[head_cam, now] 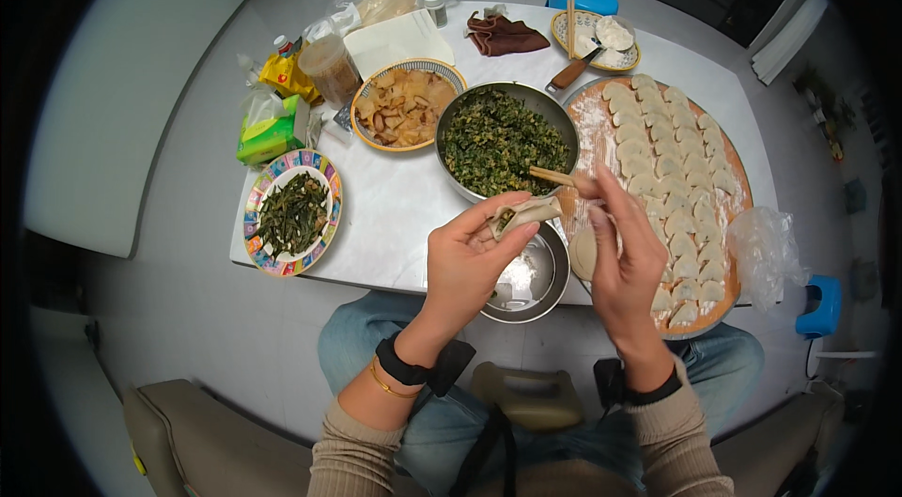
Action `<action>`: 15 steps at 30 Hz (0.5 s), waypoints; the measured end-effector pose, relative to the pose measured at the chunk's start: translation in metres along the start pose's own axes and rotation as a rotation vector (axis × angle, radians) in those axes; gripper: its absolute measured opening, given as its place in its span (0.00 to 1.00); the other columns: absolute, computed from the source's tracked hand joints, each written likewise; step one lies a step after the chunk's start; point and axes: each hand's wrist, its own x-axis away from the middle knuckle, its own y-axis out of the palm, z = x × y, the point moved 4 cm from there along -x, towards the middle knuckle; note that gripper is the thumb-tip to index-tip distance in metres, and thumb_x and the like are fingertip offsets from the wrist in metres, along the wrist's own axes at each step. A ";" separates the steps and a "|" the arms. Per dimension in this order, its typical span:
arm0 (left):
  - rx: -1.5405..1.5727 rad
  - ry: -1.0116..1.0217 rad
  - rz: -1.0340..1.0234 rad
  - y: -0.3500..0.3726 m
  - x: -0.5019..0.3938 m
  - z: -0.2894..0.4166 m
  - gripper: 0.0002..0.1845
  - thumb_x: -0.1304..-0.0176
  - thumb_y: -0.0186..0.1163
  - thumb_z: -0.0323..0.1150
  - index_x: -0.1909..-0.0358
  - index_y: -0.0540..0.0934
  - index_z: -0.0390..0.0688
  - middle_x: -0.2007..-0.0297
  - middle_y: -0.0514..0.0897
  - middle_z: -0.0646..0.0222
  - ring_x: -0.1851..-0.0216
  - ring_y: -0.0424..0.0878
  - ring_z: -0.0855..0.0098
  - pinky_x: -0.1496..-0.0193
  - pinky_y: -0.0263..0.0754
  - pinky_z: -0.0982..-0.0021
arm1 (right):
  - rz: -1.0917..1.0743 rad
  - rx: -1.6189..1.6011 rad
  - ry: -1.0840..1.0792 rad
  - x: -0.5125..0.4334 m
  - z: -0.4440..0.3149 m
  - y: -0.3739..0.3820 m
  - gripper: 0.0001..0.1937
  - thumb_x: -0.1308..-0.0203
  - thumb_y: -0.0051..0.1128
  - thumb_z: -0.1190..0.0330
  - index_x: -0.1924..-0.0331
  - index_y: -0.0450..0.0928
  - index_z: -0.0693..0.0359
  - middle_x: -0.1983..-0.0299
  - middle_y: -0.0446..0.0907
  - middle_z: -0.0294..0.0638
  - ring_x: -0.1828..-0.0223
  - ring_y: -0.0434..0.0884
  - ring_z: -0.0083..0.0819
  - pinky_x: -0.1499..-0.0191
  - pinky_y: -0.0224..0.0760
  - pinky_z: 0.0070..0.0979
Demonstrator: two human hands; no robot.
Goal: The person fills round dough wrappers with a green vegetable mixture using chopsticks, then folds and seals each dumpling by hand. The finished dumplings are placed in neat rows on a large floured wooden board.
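A half-folded dumpling (523, 214) with green filling showing at its open end is pinched between the thumb and fingers of my left hand (465, 261). My right hand (629, 257) is a little to the right, its fingers around a pair of wooden chopsticks (553, 176) whose tips point at the filling bowl. That metal bowl (451, 173) holds chopped green filling (504, 137). Below my left hand stands a second metal bowl (539, 285), partly hidden, with clear liquid-like shine inside. Round dough wrappers (582, 254) lie beside my right hand, partly covered by it.
Rows of folded dumplings (669, 159) cover a floured round board (588, 109) on the right. Around the table (387, 215) are a bowl of sliced food (405, 109), a plate of greens (292, 215), a tissue pack (271, 130), a brown cloth (504, 35) and a flour dish (585, 25).
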 end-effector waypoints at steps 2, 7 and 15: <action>0.044 0.014 0.001 0.000 -0.001 0.003 0.20 0.39 0.62 0.17 0.44 0.77 0.29 0.51 0.84 0.57 0.50 0.82 0.72 0.46 0.77 0.75 | -0.019 -0.111 0.174 0.012 0.002 0.004 0.14 0.35 0.56 0.77 0.47 0.80 0.67 0.57 0.83 0.45 0.56 0.81 0.33 0.53 0.74 0.24; 0.140 0.066 -0.030 0.002 0.000 0.003 0.20 0.39 0.61 0.15 0.44 0.76 0.29 0.47 0.82 0.53 0.46 0.81 0.67 0.42 0.76 0.71 | -0.021 -0.440 0.387 0.029 0.006 0.019 0.13 0.35 0.59 0.76 0.47 0.80 0.69 0.56 0.79 0.40 0.57 0.77 0.22 0.54 0.71 0.18; 0.106 0.078 -0.027 0.003 0.001 0.001 0.19 0.37 0.61 0.16 0.44 0.75 0.27 0.46 0.81 0.54 0.46 0.80 0.69 0.42 0.76 0.72 | 0.050 -0.378 0.313 0.018 0.001 0.021 0.10 0.41 0.63 0.78 0.55 0.81 0.70 0.60 0.80 0.38 0.63 0.75 0.20 0.59 0.70 0.18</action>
